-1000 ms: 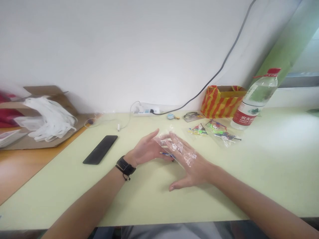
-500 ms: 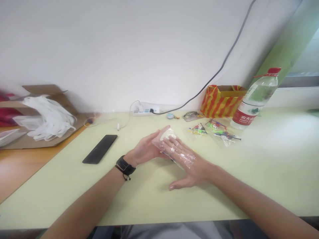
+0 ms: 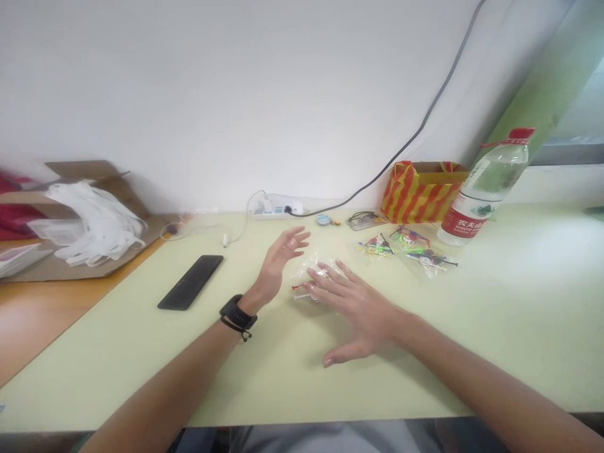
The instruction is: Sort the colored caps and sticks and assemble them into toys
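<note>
The right hand [image 3: 356, 305], fingers spread, covers part of a clear packet [image 3: 310, 290]; the left hand [image 3: 283, 253] is open and empty beside it.

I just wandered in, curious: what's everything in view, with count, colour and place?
Table: one, pale green, centre
Phone: one, black, left
Cardboard box: one, brown, far left
Straps: many, white, on box
Power strip: one, white, by wall
Cable: one, dark, across wall
Round item: one, blue, near wall
Striped bag: one, red and yellow, beside bottle
Water bottle: one, clear, red-capped, right
Far packets: at least two, clear, multicoloured contents, before bag
Near packet: one, clear, under right fingers
Wristwatch: one, black, left wrist
Left hand: one, bare, centre
Right hand: one, bare, over near packet
</note>
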A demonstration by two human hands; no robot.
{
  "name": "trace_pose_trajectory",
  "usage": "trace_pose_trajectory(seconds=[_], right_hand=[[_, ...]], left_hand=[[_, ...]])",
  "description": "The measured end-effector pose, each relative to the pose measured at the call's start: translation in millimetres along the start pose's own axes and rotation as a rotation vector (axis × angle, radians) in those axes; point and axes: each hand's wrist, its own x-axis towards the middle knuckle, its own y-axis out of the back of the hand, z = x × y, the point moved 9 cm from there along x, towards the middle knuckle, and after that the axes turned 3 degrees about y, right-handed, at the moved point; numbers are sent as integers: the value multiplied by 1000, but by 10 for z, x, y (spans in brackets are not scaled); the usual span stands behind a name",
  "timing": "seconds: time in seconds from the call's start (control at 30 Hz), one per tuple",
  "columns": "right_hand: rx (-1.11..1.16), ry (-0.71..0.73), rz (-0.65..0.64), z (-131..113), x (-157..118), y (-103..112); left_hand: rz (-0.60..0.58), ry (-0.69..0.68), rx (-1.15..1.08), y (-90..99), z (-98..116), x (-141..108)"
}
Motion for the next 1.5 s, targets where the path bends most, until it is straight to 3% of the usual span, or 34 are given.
trace_pose_trajectory(seconds=[0.13,0.33,0.5,0.77,0.9,1.03,1.2,1.4,1.5], right_hand=[[-16,-2,-4,13,4,10],[38,27,16,-12,17,4],[-5,-3,77,17,-28,-5],[165,1,-22,-30,10,-18],[246,36,8,-97,25,1],[281,77,4,-145,37,-23],[202,72,48,-102,30,75],[-53,49,263,119,-47,295],[-167,24,369,254,-89,389]], left_hand=[[-58,-164,271,-146,199,-129],[-462,-304,567,-683,226,-353],[-482,-368,703,-810,213,-406],[-524,-432,817,-938,207,-522],[-561,-459,850,-933,238,-536],[-608,-456,1029,-899,182,-513],[-572,-443,1206,-769,116,-415],[-400,-367,1158,-424,97,-203],[-411,-258,1028,-285,43,-131]])
